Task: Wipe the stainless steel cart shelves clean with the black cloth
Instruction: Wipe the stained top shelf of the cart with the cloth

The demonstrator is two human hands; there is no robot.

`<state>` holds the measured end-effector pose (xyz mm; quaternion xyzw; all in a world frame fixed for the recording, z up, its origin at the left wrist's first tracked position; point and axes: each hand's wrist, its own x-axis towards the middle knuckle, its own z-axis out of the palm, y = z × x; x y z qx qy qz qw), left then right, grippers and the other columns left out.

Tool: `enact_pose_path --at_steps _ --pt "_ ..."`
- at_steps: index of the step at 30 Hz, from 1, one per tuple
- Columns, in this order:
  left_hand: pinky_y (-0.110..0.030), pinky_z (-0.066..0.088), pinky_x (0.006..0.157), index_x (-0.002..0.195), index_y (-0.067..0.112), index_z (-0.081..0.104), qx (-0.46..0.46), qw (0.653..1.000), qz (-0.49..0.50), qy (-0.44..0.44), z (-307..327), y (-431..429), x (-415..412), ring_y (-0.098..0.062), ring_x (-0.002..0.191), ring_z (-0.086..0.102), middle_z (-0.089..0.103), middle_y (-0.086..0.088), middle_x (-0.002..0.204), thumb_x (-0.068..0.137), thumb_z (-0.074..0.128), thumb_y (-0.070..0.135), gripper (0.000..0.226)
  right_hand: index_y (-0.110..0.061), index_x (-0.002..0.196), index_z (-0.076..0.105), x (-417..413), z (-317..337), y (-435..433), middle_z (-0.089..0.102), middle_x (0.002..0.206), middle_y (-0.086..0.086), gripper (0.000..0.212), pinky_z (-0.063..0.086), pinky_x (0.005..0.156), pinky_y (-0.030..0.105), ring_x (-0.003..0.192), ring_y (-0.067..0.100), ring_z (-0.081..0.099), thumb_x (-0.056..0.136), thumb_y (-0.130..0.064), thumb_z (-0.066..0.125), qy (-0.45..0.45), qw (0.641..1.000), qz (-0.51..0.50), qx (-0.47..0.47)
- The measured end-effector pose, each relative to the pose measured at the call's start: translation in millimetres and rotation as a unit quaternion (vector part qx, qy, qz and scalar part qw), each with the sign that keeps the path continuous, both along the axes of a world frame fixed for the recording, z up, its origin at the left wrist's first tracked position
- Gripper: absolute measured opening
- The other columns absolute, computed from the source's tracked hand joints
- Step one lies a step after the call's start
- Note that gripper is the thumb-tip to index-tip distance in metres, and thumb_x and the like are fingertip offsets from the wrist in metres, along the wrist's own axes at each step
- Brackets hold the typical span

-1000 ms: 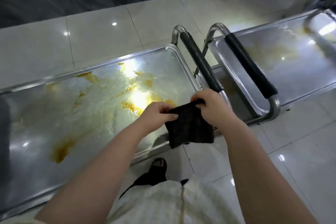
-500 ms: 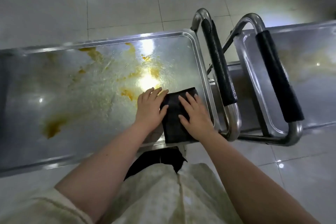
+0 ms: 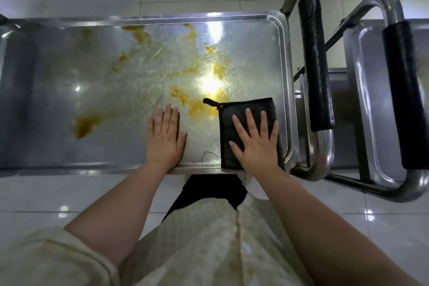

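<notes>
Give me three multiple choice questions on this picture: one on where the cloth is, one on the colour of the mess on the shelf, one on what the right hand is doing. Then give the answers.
1. Where on the shelf does the black cloth lie?
A. at the far left end
B. in the near right corner, beside the padded handle
C. at the far edge, in the middle

2. What colour are the stains?
A. red
B. blue
C. yellow-orange

3. How is the right hand placed?
A. flat on the cloth, fingers spread
B. clenched round a bunched cloth
C. lifted clear of the cloth

Answers:
1 B, the cloth lies by the right rim next to the handle.
2 C, yellow-orange smears cross the steel.
3 A, the palm rests on the cloth with straight fingers.
</notes>
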<state>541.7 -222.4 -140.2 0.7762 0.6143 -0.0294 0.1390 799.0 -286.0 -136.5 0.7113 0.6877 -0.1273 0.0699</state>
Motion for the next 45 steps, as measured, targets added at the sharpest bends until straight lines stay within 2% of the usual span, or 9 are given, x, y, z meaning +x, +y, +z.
enact_pose_path --at_steps 11,17,20,25,29,34,38,41,45 --pt "-0.046 -0.017 0.117 0.155 0.012 0.000 -0.003 0.999 0.004 0.045 -7.7 3.1 -2.7 -0.022 0.148 -0.014 -0.013 -0.005 0.160 0.099 0.012 0.044 0.066 -0.044 0.148 -0.017 19.6 3.9 70.4 -0.012 0.163 -0.004 0.066 -0.013 0.115 0.058 0.147 0.037 -0.016 0.089 -0.067 0.002 -0.015 0.994 -0.106 -0.012" --pt "-0.047 -0.015 0.118 0.150 0.009 -0.008 0.001 0.999 0.023 0.026 -1.6 2.3 -2.5 -0.023 0.146 -0.017 -0.014 -0.009 0.158 0.096 0.016 0.029 0.062 -0.044 0.151 -0.012 -100.2 3.3 65.7 -0.016 0.163 -0.002 0.068 -0.010 0.112 0.065 0.145 0.042 -0.020 0.090 -0.068 0.006 0.020 0.997 0.060 -0.032" --pt "-0.047 -0.016 0.117 0.149 0.010 -0.010 -0.003 0.999 0.034 0.016 -0.6 2.5 -3.5 -0.022 0.145 -0.020 -0.017 -0.008 0.157 0.098 0.019 0.025 0.061 -0.046 0.151 -0.007 -99.8 2.9 65.9 -0.012 0.164 -0.004 0.066 -0.011 0.114 0.062 0.146 0.038 -0.018 0.091 -0.066 0.010 0.029 0.997 0.069 -0.029" --pt "-0.045 -0.016 0.117 0.153 0.009 0.006 -0.013 1.000 0.016 -0.016 4.9 7.5 -4.9 -0.021 0.148 -0.009 -0.003 -0.006 0.160 0.094 0.010 0.036 0.066 -0.052 0.146 -0.016 -27.3 0.6 68.3 -0.014 0.162 -0.009 0.066 -0.012 0.115 0.057 0.147 0.035 -0.016 0.091 -0.068 0.015 -0.007 0.999 -0.045 -0.024" --pt "-0.046 -0.016 0.117 0.154 0.009 0.013 -0.009 1.000 -0.007 0.003 5.3 25.5 -22.6 -0.026 0.150 0.001 0.004 -0.007 0.162 0.095 0.012 0.037 0.066 -0.049 0.150 -0.008 33.9 7.4 63.3 -0.010 0.163 -0.008 0.064 -0.009 0.117 0.055 0.148 0.033 -0.014 0.092 -0.068 0.012 -0.002 0.992 -0.122 -0.016" --pt "-0.045 -0.018 0.117 0.155 0.011 0.008 -0.006 0.999 -0.022 0.040 1.2 30.8 -29.5 -0.023 0.150 -0.003 0.001 -0.005 0.162 0.095 0.007 0.039 0.066 -0.046 0.146 -0.022 5.7 1.5 72.2 -0.023 0.161 -0.006 0.065 -0.013 0.114 0.060 0.145 0.037 -0.022 0.091 -0.066 0.006 -0.033 0.986 -0.158 -0.042" --pt "-0.046 -0.018 0.117 0.155 0.010 0.006 0.002 0.999 -0.014 0.048 -0.6 31.0 -28.2 -0.023 0.150 -0.002 0.002 -0.006 0.162 0.097 0.013 0.036 0.064 -0.044 0.148 -0.018 -77.0 -0.6 84.2 -0.020 0.162 0.000 0.070 -0.014 0.110 0.066 0.143 0.046 -0.021 0.089 -0.067 0.012 0.000 0.998 -0.052 -0.039" --pt "-0.048 -0.015 0.117 0.151 0.012 -0.008 0.006 0.998 -0.016 0.062 -4.4 30.9 -31.0 -0.024 0.150 -0.007 -0.003 -0.007 0.162 0.101 0.022 0.028 0.061 -0.047 0.148 -0.016 -136.0 -0.8 81.8 -0.022 0.161 0.004 0.071 -0.018 0.107 0.068 0.141 0.047 -0.026 0.088 -0.069 0.014 0.026 0.999 0.029 -0.034" --pt "-0.049 -0.012 0.118 0.152 0.013 -0.006 0.004 0.998 -0.018 0.060 -2.7 30.9 -29.6 -0.024 0.150 -0.007 -0.003 -0.006 0.163 0.101 0.019 0.030 0.059 -0.052 0.149 -0.010 -127.6 -2.3 80.0 -0.017 0.163 0.001 0.067 -0.018 0.109 0.066 0.143 0.044 -0.022 0.090 -0.066 0.020 0.031 0.999 0.035 -0.012"
